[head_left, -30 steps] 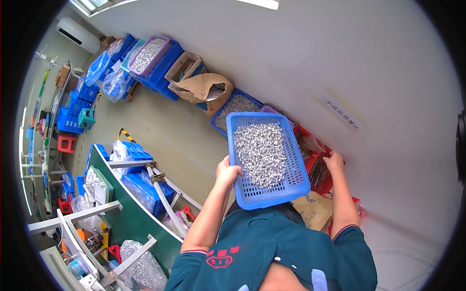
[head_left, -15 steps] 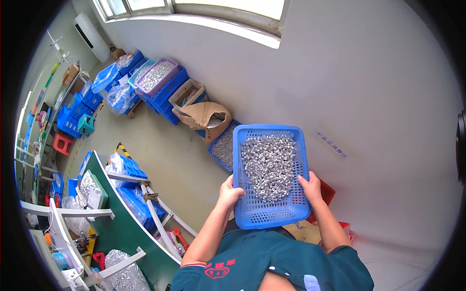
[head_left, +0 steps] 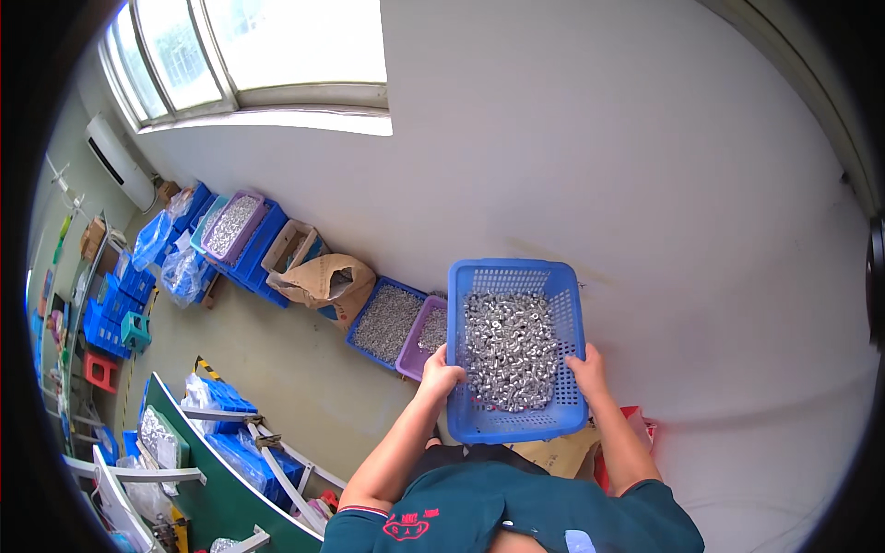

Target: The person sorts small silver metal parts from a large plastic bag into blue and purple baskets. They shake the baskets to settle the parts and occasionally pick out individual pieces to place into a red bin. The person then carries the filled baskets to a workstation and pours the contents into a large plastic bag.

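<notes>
1. Head view: blue basket (head_left: 514, 350) of small silver parts (head_left: 510, 350) is held up before the white wall (head_left: 645, 166), higher and squarer to the camera than a second ago.
2. Left hand (head_left: 441, 373) and right hand (head_left: 588, 369) clamp its side rims, fingers closed on the plastic.
3. Floor bins (head_left: 387, 323) and a brown sack (head_left: 323, 279) now show below left, so the load has cleared them.

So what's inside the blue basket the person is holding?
The blue basket holds a heap of small shiny silver metal pieces. The left hand and right hand hold its sides. The pile covers most of the basket's floor, so anything beneath stays hidden.
</notes>
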The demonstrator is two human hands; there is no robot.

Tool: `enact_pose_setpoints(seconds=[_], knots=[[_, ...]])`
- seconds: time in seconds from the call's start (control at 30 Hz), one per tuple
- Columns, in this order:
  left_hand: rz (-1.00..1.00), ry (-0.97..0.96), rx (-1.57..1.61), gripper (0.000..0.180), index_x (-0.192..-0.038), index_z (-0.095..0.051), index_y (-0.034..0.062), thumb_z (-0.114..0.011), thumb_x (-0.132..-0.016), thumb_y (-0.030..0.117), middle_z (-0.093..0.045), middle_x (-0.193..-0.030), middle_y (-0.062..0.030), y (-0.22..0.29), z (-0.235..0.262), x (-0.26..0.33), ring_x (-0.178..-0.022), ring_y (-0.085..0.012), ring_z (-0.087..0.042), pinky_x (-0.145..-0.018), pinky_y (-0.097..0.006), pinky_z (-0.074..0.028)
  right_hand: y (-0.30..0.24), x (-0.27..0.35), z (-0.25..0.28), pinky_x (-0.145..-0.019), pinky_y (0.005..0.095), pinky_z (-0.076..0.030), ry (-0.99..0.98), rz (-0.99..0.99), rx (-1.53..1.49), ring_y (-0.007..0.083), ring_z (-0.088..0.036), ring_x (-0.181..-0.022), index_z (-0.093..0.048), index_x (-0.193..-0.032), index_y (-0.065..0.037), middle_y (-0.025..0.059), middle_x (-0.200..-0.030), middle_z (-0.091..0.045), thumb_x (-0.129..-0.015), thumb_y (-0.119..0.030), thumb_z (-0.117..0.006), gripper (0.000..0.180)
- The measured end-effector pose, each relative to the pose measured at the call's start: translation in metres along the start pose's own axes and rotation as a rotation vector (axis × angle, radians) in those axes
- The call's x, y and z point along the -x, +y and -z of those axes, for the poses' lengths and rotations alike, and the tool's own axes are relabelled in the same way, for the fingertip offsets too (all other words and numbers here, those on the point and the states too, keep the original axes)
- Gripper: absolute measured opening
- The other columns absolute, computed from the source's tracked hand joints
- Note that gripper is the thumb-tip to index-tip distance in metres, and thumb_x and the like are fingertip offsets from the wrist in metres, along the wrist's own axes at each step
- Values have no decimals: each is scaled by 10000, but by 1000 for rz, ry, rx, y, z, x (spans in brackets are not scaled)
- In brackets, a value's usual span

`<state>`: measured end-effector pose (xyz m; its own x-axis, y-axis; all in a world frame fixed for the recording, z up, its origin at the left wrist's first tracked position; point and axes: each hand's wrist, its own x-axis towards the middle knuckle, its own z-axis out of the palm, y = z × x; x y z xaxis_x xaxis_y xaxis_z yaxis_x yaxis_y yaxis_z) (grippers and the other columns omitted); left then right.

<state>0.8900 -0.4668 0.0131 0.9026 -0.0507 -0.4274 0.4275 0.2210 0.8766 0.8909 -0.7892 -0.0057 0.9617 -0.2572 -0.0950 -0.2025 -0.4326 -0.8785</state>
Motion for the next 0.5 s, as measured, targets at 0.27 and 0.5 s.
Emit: enact_pose_setpoints(seconds=[0.27, 0.5], knots=[[-62, -67, 25, 732, -1320, -472, 44, -549, -611, -119, -617, -998, -48, -4, -35, 11, -835, -149, -593, -735, -282, -492, -31, 34, 36, -670, 354, -472, 212, 56, 86, 195, -594, -719, -568, -935, -1, 101, -784, -625, -794, -81, -615, 169], [127, -117, -113, 700, -1290, -499, 46, -535, -616, -136, -617, -963, -55, -36, -46, -10, -820, -150, -590, -719, -279, -490, 29, 41, 45, -641, 385, -472, 153, -62, 71, 266, -617, -681, -530, -831, 10, 155, -733, -619, -764, -90, -639, 163]])
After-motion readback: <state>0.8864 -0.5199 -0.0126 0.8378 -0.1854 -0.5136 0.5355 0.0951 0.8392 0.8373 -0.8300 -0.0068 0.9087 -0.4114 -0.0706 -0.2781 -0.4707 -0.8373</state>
